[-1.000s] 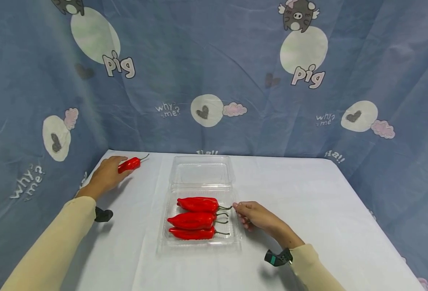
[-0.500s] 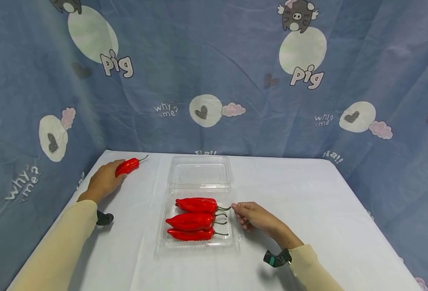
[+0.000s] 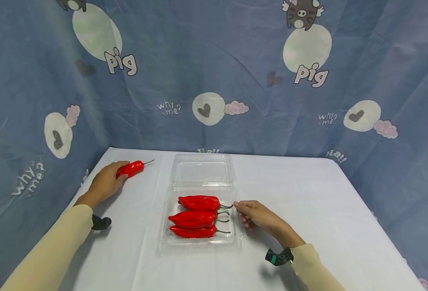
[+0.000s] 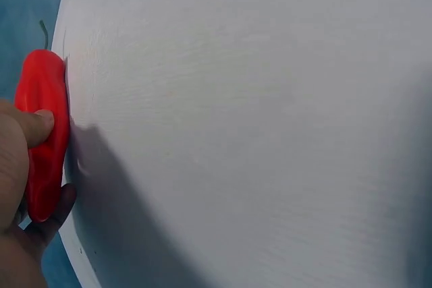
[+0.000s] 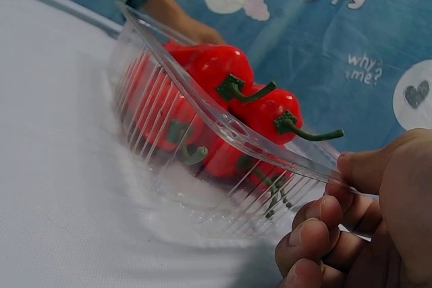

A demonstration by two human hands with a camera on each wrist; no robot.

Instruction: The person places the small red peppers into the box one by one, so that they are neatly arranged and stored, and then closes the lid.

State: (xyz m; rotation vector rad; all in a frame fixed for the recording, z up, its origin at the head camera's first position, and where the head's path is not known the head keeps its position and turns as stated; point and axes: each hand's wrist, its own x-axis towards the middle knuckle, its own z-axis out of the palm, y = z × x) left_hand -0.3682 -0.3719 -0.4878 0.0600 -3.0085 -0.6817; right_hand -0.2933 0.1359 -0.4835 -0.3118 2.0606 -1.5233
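At the table's far left, my left hand [image 3: 105, 181] grips a red chili pepper [image 3: 131, 169] by its body, its green stem pointing right. In the left wrist view the thumb lies across that pepper [image 4: 46, 160] and a finger curls beneath its tip. Whether it touches the table I cannot tell. A clear plastic clamshell box [image 3: 185, 243] stands mid-table with several red peppers [image 3: 194, 219] lying side by side in its base, stems to the right. My right hand [image 3: 256, 216] pinches the box's right rim [image 5: 314, 166] between thumb and fingers, close to the stems.
The box's transparent lid [image 3: 201, 170] lies folded back behind the base. A white cloth [image 3: 308, 194] covers the table. Blue printed curtain [image 3: 236, 60] hangs along the back and both sides.
My left hand has drawn the pepper slightly nearer, and its stem has swung from pointing up and right to nearly level. My right hand keeps its hold on the box rim.
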